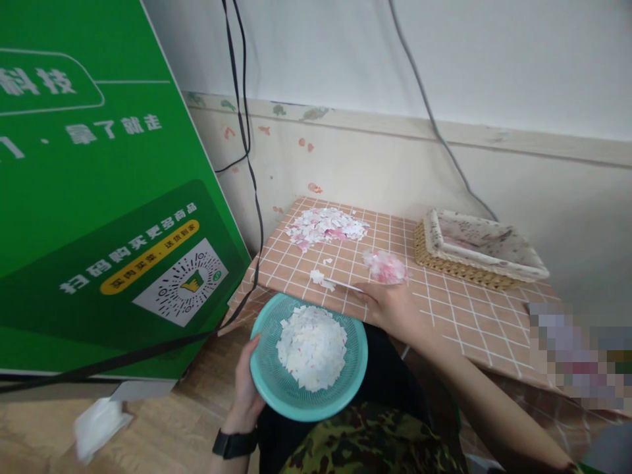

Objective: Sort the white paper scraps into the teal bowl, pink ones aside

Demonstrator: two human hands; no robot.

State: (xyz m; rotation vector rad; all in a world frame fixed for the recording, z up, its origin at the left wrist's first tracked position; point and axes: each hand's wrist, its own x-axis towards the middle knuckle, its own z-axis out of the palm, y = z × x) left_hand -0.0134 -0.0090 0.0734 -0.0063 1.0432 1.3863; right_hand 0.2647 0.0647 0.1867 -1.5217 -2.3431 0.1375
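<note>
My left hand (pixel 248 375) is closed on the rim of a teal plastic colander (pixel 353 382), just below the table's near edge. A heap of small white scraps (pixel 312 349) fills its middle. My right hand (pixel 390 306) grips a thin white strip (pixel 343 285), seen nearly edge-on, so its kind is unclear. The strip's far end touches a small cluster of white scraps (pixel 318 278) on the table, close to the edge above the colander. Beyond my right hand lies a pinkish, translucent crumpled clump (pixel 386 266). A wider pile of white and pink scraps (pixel 326 226) spreads farther back.
The table (pixel 459 316) wears a brown checked cloth. A cloth-lined wicker basket (pixel 464 263) stands at the back right. A large green panel (pixel 99 197) rises at the left, with a black strap (pixel 254 191) hanging between it and the table.
</note>
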